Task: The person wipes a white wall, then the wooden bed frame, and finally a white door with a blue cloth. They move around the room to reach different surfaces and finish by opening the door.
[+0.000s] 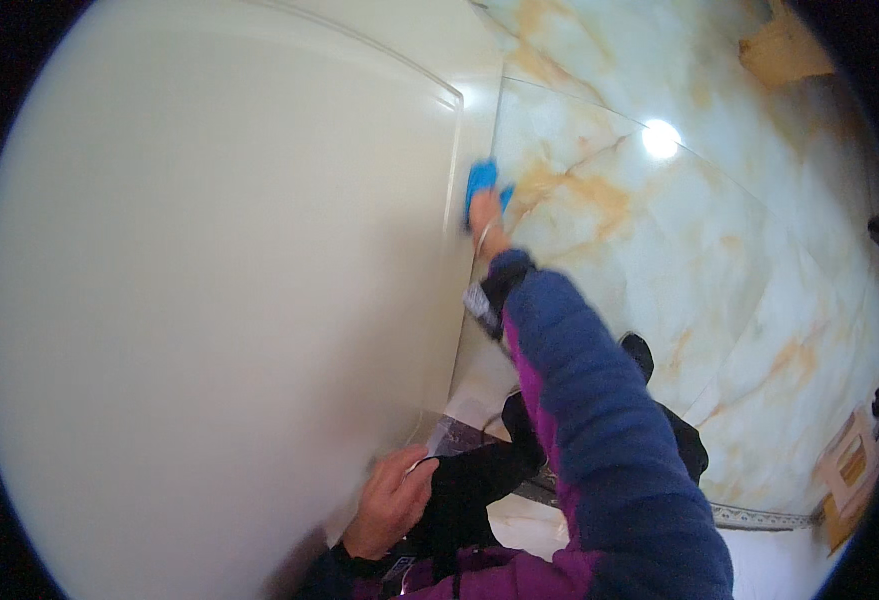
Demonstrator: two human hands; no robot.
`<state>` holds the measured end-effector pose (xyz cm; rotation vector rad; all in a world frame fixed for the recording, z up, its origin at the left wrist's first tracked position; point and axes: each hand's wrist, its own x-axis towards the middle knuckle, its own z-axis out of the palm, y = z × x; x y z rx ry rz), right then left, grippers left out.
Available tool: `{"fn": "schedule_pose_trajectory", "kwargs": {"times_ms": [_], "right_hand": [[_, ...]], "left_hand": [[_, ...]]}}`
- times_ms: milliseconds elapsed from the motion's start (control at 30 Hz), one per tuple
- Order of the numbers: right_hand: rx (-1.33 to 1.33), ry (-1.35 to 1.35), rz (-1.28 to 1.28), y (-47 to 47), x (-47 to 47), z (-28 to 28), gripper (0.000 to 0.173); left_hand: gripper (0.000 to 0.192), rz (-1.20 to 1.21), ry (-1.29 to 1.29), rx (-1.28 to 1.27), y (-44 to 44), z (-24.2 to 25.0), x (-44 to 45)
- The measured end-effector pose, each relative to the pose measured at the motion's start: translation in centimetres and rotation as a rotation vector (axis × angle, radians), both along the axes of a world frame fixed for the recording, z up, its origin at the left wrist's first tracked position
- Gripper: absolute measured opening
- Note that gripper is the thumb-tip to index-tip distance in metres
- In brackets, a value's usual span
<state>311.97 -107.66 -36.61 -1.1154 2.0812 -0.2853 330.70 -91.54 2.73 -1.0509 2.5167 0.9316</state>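
Note:
My right hand reaches down and forward, closed around a blue cloth that lies against the edge of a large cream panel, which looks like a door. The fingers are mostly hidden by the cloth and the wrist. My left hand is at the near end of the same panel, its fingers curled around a thin pale edge or object that I cannot make out. A dark cuff and a blue and purple sleeve cover my right arm.
Marbled floor tiles spread to the right of the panel. A dark strip crosses the floor near my knees. A pink frame-like object stands at the lower right, and a tan object at the upper right. A patterned border edges the tiles.

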Motion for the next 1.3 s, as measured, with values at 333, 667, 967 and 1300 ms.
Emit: {"fn": "schedule_pose_trajectory", "kwargs": {"times_ms": [333, 667, 967, 1300], "right_hand": [[0.191, -0.673, 0.279, 22.7, 26.5, 13.5, 0.022], [0.000, -0.217, 0.601, 11.2, 9.4, 38.4, 0.014], [-0.865, -0.569, -0.803, 3.6, -7.8, 59.9, 0.024], [-1.384, -0.573, -0.524, 4.5, -15.8, 63.1, 0.059]], "left_hand": [[0.031, -0.052, 0.054, -0.003, 1.0, 7.4, -0.9], [0.027, -0.175, 0.252, -0.107, -0.9, 23.7, -9.7], [0.029, -0.053, 0.419, -0.483, -0.1, 36.5, -18.0], [0.027, 0.096, 0.494, -0.743, 0.4, 33.6, -23.1]]}}
